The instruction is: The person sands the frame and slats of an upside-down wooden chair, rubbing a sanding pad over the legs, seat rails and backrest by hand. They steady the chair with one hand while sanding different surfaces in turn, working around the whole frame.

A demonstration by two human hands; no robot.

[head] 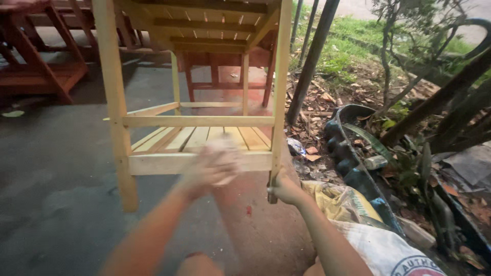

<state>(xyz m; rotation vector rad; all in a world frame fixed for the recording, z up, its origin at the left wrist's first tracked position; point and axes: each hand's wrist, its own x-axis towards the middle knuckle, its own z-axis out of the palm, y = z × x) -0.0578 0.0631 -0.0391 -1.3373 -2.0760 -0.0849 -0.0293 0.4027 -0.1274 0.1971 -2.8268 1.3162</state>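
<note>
The pale unpainted wooden slatted frame (197,122) stands on the grey concrete floor (56,168). My right hand (284,188) grips its front leg low down; my blurred left hand (209,168) rubs a whitish pad (224,153), apparently clasped, along the lower rail, sanding, I judge.

Your left hand (207,171) is blurred, raised in front of you with the forearm stretched forward. Your right hand (284,189) is closed in a grip, its arm reaching forward from the lower right.

Pale unpainted wood table frame (199,122), upright on concrete, slatted lower shelf, 4 legs.
</note>
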